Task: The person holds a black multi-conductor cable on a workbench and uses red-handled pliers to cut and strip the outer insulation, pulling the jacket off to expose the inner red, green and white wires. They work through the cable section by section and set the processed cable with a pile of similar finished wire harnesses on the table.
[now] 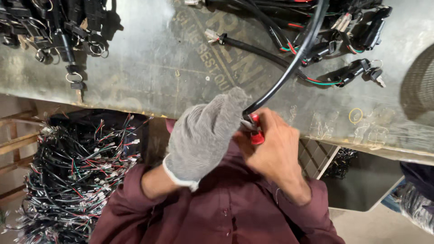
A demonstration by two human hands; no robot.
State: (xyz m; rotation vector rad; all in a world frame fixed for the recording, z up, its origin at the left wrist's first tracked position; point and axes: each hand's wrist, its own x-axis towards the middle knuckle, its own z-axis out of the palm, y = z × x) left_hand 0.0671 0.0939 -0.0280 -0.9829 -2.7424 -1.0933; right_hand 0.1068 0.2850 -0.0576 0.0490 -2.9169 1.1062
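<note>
Two hands working a black cable at the worktop edge

Gloved left hand grips the cable; bare right hand, touching it, clenches a red-handled tool.

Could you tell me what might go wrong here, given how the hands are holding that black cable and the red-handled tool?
The bare right hand works the red-handled tool close to its own fingers, so a slip could nick them. The black cable arcs over the finished harnesses; a tug might drag them across the bench.
</note>
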